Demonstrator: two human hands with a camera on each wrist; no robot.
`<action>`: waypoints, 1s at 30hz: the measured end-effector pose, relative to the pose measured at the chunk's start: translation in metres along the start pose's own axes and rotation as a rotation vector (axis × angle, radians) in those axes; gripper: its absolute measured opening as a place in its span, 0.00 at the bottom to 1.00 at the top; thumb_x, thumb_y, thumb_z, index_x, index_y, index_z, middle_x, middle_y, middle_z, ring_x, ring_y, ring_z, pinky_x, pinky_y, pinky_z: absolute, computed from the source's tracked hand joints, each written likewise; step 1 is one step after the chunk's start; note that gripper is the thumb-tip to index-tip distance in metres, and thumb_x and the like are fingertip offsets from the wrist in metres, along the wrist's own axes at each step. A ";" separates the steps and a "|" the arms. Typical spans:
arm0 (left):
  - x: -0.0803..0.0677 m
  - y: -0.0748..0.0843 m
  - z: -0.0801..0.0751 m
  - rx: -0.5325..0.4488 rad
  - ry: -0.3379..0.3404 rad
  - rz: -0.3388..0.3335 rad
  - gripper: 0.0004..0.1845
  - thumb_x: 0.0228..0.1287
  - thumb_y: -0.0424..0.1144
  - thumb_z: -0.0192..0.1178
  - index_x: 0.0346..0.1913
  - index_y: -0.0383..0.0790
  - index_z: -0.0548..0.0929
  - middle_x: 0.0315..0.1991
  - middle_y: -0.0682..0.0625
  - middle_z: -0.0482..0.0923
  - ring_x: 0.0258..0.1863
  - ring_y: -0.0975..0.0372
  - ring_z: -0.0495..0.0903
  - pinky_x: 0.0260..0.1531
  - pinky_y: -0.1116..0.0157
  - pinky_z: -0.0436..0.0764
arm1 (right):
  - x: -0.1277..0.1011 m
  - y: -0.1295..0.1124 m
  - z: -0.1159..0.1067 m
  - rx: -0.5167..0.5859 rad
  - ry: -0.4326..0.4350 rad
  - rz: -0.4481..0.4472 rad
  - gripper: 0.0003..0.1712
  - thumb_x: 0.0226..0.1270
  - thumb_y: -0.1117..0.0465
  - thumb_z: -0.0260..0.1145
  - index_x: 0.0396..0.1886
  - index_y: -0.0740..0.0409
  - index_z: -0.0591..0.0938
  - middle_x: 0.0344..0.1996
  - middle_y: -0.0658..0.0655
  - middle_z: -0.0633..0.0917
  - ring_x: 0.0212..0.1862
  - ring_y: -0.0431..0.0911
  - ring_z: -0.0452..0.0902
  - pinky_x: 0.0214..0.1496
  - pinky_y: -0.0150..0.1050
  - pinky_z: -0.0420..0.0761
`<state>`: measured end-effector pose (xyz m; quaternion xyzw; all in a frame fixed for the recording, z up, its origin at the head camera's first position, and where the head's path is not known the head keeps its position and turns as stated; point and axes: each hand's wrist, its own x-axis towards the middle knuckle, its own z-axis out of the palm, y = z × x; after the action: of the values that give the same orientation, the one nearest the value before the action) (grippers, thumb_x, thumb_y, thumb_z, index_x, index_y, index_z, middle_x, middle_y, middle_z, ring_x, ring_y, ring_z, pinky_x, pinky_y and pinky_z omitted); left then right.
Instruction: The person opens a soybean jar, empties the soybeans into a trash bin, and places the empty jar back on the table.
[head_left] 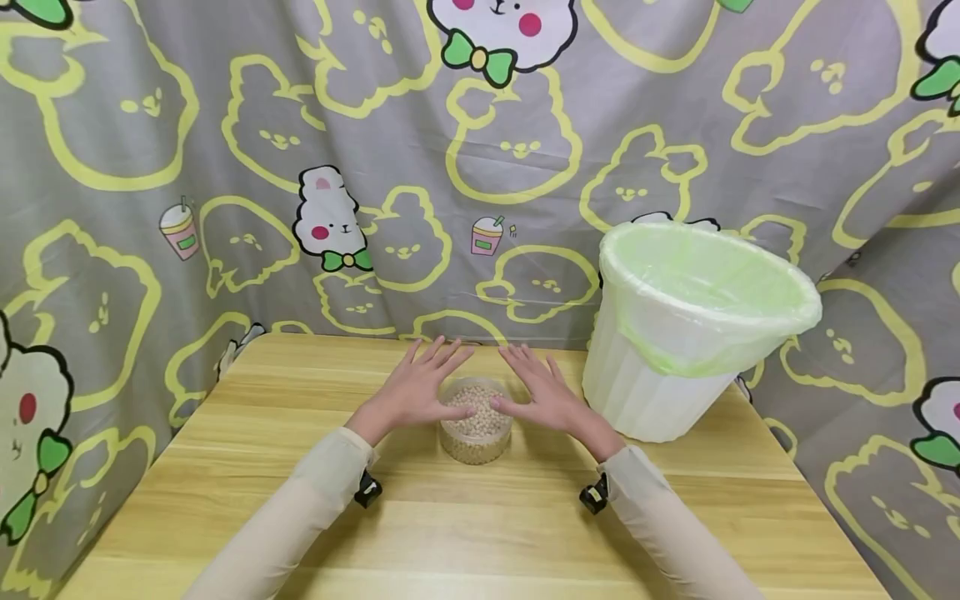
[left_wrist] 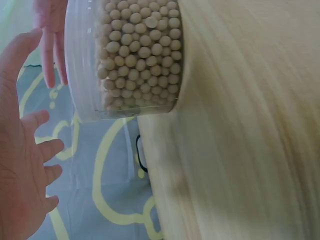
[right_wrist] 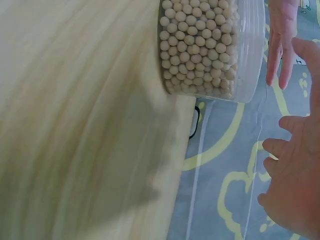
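A clear round tub (head_left: 476, 451) full of small beige balls (head_left: 480, 417) stands upright on the wooden table, its top uncovered. On its left side my left hand (head_left: 420, 390) is spread with straight fingers, the thumb reaching over the rim. My right hand (head_left: 546, 392) mirrors it from the right, thumb also above the balls. Both wrist views show the tub's clear wall (left_wrist: 82, 65) with space between it and the palms. Neither hand holds anything.
To the right on the table (head_left: 480, 533) stands a tall white bin (head_left: 637, 383) with a pale green liner (head_left: 697, 258) folded over its rim. A grey curtain (head_left: 525, 225) with yellow cartoon outlines hangs behind the table and on both sides.
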<state>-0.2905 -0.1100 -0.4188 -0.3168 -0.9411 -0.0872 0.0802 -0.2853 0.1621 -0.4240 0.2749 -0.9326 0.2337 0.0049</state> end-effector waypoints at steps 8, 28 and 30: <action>-0.011 0.000 0.008 -0.158 -0.053 -0.032 0.62 0.53 0.78 0.60 0.84 0.57 0.44 0.82 0.46 0.52 0.82 0.47 0.48 0.80 0.41 0.40 | -0.007 0.009 0.009 0.223 -0.066 0.015 0.55 0.68 0.35 0.65 0.84 0.41 0.46 0.83 0.52 0.50 0.84 0.56 0.39 0.81 0.67 0.36; -0.018 -0.002 0.046 -0.847 -0.123 -0.114 0.77 0.35 0.48 0.87 0.83 0.45 0.41 0.77 0.40 0.63 0.72 0.47 0.69 0.73 0.45 0.66 | -0.014 0.020 0.037 0.703 -0.169 0.062 0.67 0.53 0.50 0.82 0.84 0.49 0.49 0.81 0.59 0.57 0.81 0.55 0.53 0.82 0.60 0.51; -0.018 -0.002 0.050 -0.852 -0.123 -0.120 0.77 0.34 0.47 0.88 0.83 0.44 0.42 0.76 0.38 0.63 0.72 0.46 0.69 0.73 0.44 0.65 | -0.014 0.021 0.039 0.724 -0.169 0.068 0.67 0.53 0.52 0.83 0.84 0.50 0.49 0.81 0.59 0.59 0.80 0.55 0.55 0.82 0.59 0.52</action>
<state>-0.2824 -0.1115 -0.4709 -0.2709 -0.8408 -0.4532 -0.1193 -0.2796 0.1672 -0.4695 0.2459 -0.7953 0.5249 -0.1774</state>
